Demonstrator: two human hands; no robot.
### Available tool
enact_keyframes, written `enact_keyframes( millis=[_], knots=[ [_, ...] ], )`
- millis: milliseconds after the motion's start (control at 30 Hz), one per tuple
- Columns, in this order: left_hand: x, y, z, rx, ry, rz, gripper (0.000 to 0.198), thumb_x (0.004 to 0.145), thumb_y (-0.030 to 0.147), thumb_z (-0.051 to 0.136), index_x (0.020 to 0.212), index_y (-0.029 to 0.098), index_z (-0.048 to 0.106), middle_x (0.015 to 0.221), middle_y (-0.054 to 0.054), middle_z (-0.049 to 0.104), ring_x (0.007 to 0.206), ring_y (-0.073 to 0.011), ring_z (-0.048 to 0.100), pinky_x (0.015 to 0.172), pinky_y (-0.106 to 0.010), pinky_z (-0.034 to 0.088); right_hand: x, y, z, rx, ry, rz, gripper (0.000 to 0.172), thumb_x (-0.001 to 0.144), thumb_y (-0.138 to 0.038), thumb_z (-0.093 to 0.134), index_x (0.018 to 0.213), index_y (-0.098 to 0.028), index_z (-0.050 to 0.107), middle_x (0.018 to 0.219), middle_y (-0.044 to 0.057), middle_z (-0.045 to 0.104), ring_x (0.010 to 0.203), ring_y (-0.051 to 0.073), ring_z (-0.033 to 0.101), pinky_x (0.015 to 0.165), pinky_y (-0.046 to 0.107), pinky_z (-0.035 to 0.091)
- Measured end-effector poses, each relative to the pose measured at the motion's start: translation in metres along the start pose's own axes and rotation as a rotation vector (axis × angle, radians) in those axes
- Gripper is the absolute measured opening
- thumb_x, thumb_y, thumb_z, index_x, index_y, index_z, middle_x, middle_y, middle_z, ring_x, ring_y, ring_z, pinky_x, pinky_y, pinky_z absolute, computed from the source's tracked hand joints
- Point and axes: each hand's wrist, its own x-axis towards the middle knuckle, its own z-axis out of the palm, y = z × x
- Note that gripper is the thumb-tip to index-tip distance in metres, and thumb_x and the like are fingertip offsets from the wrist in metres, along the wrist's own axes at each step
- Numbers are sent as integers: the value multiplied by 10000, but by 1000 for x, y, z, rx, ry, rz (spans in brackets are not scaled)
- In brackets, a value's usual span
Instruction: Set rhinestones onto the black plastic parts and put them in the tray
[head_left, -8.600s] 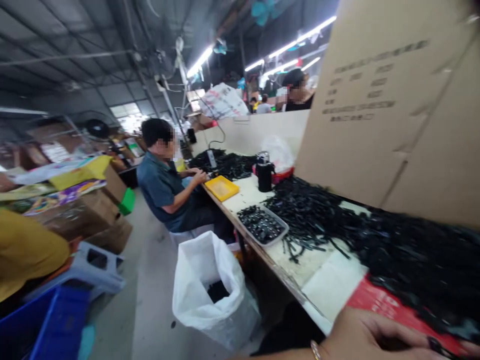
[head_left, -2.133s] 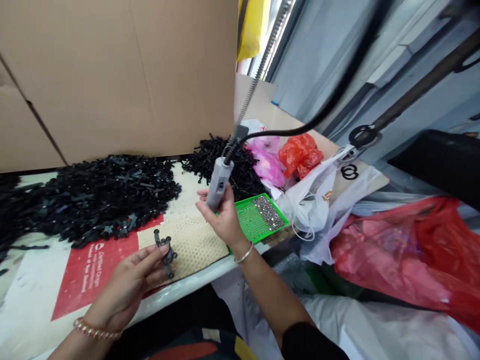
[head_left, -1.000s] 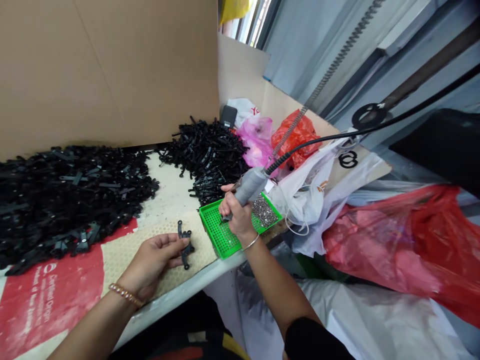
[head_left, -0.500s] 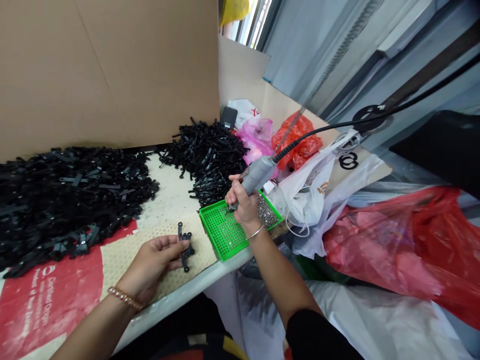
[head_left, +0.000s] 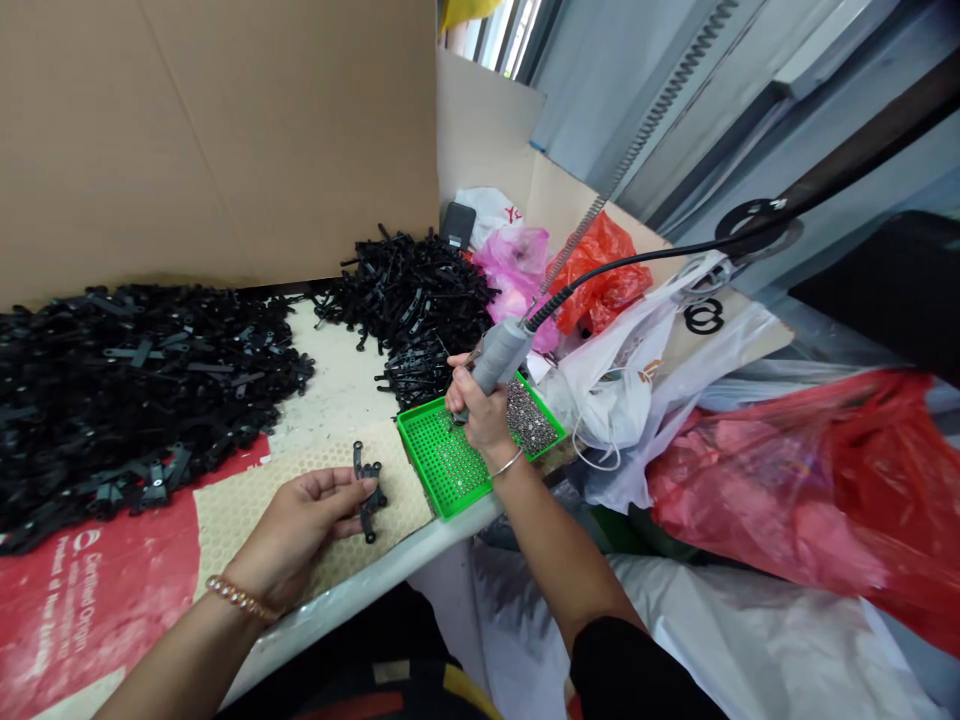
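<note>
My left hand (head_left: 324, 512) pinches a black jointed plastic part (head_left: 369, 490) over the honeycomb-patterned mat (head_left: 300, 560). Round ends show on the part's arms. A grey electric screwdriver (head_left: 501, 352) is wrapped in the fingers of my right hand (head_left: 480, 405). Its nose points down over a green perforated tray (head_left: 444, 512), where many small screws sit in the holes. More loose screws (head_left: 531, 415) are heaped at the tray's right end. The tip of the bit is too small to make out clearly.
A large heap of black parts (head_left: 135, 390) covers the left of the table, and a second heap (head_left: 420, 300) lies behind the tray. A black cable (head_left: 637, 260) and a coiled spring (head_left: 637, 150) run up from the screwdriver. Plastic bags (head_left: 795, 480) crowd the right side.
The screwdriver and my right hand have shifted slightly left over the tray. My left hand keeps the same pinch on the black part. The view has moved a little.
</note>
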Motion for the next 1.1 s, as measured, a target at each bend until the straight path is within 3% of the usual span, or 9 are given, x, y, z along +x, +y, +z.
enact_keyframes(
  millis=[200, 500, 700, 800, 900, 1100],
  knots=[
    [0, 0, 0, -19, 2, 1, 201, 599, 114, 824, 741, 77, 688, 740, -71, 681, 655, -137, 622, 524, -164, 540, -1, -1, 1, -2, -25, -3, 270, 826, -394, 688, 953, -166, 618, 505, -73, 418, 415, 92, 393, 440, 194, 361],
    [1, -2, -2, -18, 0, -7, 140, 671, 78, 778, 782, 69, 692, 785, -85, 691, 661, -134, 632, 540, -166, 546, -4, 6, -2, -54, -55, -18, 251, 847, -393, 683, 887, -166, 585, 521, -65, 438, 425, 96, 410, 449, 206, 358],
    [2, -2, 1, -19, -9, 9, 26, 768, 52, 681, 794, 58, 682, 790, -101, 689, 676, -145, 643, 575, -194, 563, 1, -9, 3, -5, 46, 6, 335, 779, -431, 713, 958, -175, 593, 499, -88, 392, 415, 90, 374, 438, 199, 334],
    [3, -4, -1, -7, -13, 23, 15, 785, 54, 668, 796, 59, 677, 787, -101, 688, 666, -142, 642, 562, -191, 556, 2, -33, 14, 100, 92, -19, 367, 758, -468, 707, 974, -201, 577, 486, -106, 333, 404, 84, 324, 442, 194, 331],
    [3, -5, -1, 0, -3, 41, 15, 778, 59, 675, 792, 58, 669, 777, -98, 683, 653, -140, 637, 536, -183, 542, -5, -50, 35, 223, 52, -17, 355, 771, -480, 690, 974, -224, 552, 483, -114, 287, 399, 85, 294, 449, 194, 330],
    [1, -4, 1, -6, -6, 41, 65, 718, 65, 714, 741, 71, 653, 732, -70, 665, 594, -115, 604, 508, -173, 525, -29, -38, 80, 312, -71, 125, 359, 769, -476, 690, 959, -210, 541, 473, -110, 312, 395, 83, 294, 448, 202, 317]
  ],
)
